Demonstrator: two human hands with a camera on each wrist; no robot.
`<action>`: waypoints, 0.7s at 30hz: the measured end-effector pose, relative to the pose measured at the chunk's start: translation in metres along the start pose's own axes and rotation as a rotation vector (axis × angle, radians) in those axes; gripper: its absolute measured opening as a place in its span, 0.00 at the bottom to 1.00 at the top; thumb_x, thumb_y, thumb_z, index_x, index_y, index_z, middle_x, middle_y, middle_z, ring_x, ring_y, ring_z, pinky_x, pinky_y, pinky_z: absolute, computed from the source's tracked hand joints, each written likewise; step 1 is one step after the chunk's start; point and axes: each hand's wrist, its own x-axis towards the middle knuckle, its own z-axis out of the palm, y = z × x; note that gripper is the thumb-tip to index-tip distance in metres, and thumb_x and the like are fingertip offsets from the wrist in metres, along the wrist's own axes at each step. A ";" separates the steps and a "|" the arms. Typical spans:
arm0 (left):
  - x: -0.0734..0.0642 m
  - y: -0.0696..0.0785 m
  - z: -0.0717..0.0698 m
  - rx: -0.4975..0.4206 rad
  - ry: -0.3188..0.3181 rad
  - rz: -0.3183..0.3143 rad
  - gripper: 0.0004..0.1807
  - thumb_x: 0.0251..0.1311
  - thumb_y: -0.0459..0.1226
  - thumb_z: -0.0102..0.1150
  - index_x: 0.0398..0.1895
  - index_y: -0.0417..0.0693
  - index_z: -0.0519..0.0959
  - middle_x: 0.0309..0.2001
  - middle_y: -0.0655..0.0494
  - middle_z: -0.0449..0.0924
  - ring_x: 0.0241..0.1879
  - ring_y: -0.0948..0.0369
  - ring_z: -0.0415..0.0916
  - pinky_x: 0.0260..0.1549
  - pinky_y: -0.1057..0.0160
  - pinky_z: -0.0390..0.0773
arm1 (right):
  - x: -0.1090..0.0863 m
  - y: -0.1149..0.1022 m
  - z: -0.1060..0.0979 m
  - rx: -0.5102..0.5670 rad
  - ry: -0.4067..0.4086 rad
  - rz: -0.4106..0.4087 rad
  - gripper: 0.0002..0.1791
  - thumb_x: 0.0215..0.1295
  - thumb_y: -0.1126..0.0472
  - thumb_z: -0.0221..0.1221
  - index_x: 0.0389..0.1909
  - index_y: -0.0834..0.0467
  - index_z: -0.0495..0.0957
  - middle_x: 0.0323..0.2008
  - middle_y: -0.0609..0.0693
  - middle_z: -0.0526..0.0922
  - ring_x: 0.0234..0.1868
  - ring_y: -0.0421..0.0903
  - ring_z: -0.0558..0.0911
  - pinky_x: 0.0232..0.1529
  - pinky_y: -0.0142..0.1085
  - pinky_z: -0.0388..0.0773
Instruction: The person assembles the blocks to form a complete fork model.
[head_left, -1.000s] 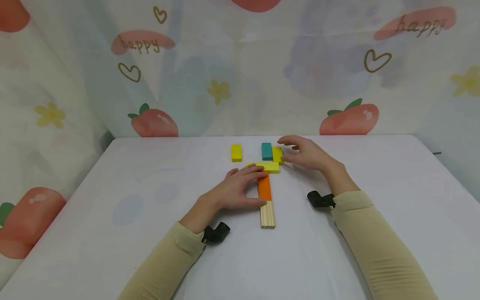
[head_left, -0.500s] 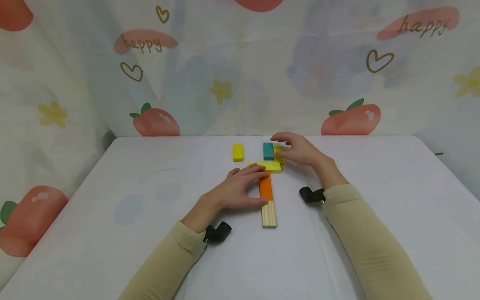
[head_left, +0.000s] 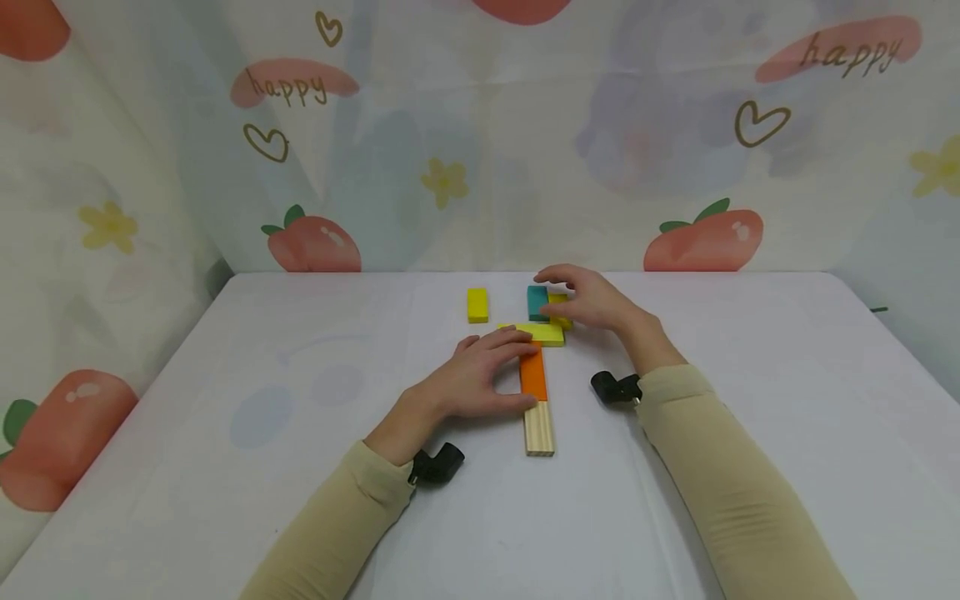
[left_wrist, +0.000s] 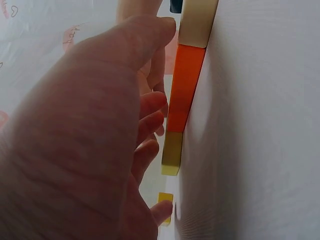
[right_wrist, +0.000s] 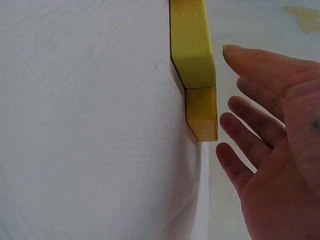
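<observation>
On the white table a plain wood block (head_left: 539, 433) and an orange block (head_left: 534, 379) lie end to end. Across the far end of the orange one lies a yellow-green block (head_left: 551, 336). Beyond it a teal block (head_left: 537, 298) sits beside a yellow block (head_left: 562, 322), which is partly hidden. My left hand (head_left: 480, 383) hovers at the row's left side, thumb by the wood-orange joint, fingertips over the yellow-green block; contact is unclear. My right hand (head_left: 596, 300) is loosely bent above the teal and yellow blocks; in the right wrist view its fingers (right_wrist: 250, 135) are apart from the blocks.
Another yellow block (head_left: 477, 306) lies by itself left of the teal one. A patterned cloth (head_left: 510, 142) hangs behind the table's far edge. Black wrist cameras (head_left: 438, 464) jut inward from both sleeves, close to the tabletop.
My right hand has moved left, from beside the yellow block to over the yellow and teal blocks. The left hand and the blocks stay put, with a slight shift of the head view.
</observation>
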 end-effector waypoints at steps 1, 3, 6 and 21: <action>0.000 0.000 0.000 0.007 0.003 0.001 0.37 0.63 0.55 0.65 0.73 0.55 0.71 0.75 0.58 0.64 0.78 0.60 0.53 0.74 0.39 0.50 | 0.001 -0.001 0.001 -0.007 -0.003 -0.001 0.30 0.69 0.58 0.63 0.70 0.59 0.71 0.73 0.61 0.67 0.73 0.65 0.64 0.72 0.61 0.60; -0.001 -0.001 0.001 0.016 0.006 0.002 0.36 0.63 0.56 0.65 0.73 0.55 0.72 0.75 0.59 0.65 0.77 0.61 0.55 0.73 0.39 0.50 | 0.003 -0.001 0.002 -0.012 -0.009 0.001 0.30 0.68 0.58 0.64 0.70 0.58 0.71 0.73 0.60 0.67 0.73 0.64 0.64 0.73 0.61 0.60; -0.001 -0.001 0.001 0.017 0.012 0.003 0.36 0.63 0.55 0.65 0.72 0.55 0.72 0.74 0.59 0.66 0.76 0.61 0.56 0.73 0.39 0.51 | 0.005 -0.001 0.004 -0.022 -0.016 0.003 0.29 0.68 0.58 0.64 0.69 0.58 0.72 0.73 0.60 0.67 0.73 0.63 0.64 0.73 0.61 0.60; -0.001 0.000 0.001 0.025 0.000 -0.009 0.36 0.63 0.56 0.65 0.72 0.56 0.72 0.75 0.58 0.65 0.76 0.61 0.57 0.73 0.38 0.51 | 0.007 -0.004 0.005 -0.045 -0.043 0.029 0.27 0.68 0.58 0.64 0.68 0.58 0.73 0.74 0.60 0.66 0.72 0.63 0.65 0.73 0.60 0.60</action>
